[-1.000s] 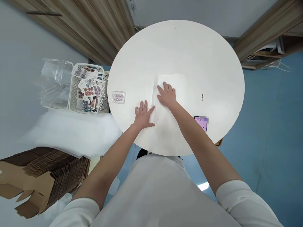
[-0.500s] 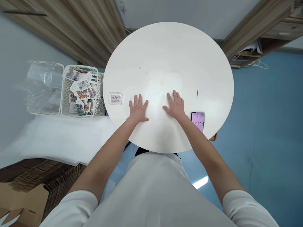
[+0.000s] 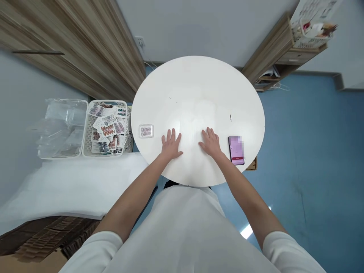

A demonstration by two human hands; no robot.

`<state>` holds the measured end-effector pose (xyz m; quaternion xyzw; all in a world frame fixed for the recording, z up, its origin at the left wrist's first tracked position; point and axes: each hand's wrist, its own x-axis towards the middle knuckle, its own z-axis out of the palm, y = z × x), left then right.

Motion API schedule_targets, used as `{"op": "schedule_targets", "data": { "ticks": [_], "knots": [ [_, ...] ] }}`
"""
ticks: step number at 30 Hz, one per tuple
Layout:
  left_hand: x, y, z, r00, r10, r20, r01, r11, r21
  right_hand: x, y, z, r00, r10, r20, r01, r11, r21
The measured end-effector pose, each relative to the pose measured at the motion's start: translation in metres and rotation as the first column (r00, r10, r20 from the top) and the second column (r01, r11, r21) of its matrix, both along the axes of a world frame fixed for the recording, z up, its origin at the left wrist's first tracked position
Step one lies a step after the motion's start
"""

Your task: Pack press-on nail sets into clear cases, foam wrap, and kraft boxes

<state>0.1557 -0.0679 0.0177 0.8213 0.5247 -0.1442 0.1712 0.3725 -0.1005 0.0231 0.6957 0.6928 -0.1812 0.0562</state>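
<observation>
Near the front edge of a smooth, rounded white tabletop [image 3: 196, 81], two bare hands lie palm down and well apart. The left hand [image 3: 170, 146] is open and holds nothing, its fingers fanned wide and the thumb pointing inward. The right hand [image 3: 211, 143] is likewise open and unladen, fingers loosely spread and thumb turned toward the left one.

Left of the left hand, close to the tabletop's curved rim, a flat, clear plastic case [image 3: 146, 131] with rounded corners shows two rows of glossy, pale pink ovals. To the right of the right hand lies a slim rectangular phone [image 3: 236, 151], its lit screen pink and partly pixelated.

Beyond the left rim, a white plastic basket [image 3: 129, 134] with perforated walls holds a jumble of cards [image 3: 108, 119] bearing shiny, colored oval pieces. Beside it, crinkled transparent plastic [image 3: 64, 123] fills a second container. Below both spreads soft, matte white sheeting [image 3: 85, 184], and under that, stacked brown cardboard [image 3: 51, 239] shows ridged folds.
</observation>
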Motion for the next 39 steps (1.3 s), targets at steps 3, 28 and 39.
{"op": "schedule_targets", "data": {
  "ticks": [3,28,39],
  "knots": [
    [-0.009,-0.013,-0.003,0.999,0.007,0.040,-0.009,0.999,0.041,-0.022,-0.019,0.003,0.997,0.070,-0.016,-0.071,0.995,-0.065],
    [-0.116,0.081,0.022,0.999,0.049,0.006,-0.049,0.997,0.051,-0.061,-0.056,-0.008,1.000,0.007,0.010,-0.005,0.981,-0.192],
    [-0.014,-0.046,0.046,0.939,-0.157,0.305,0.179,0.983,-0.047,-0.034,-0.037,0.004,0.981,-0.018,-0.192,-0.029,0.971,-0.239]
  ]
}}
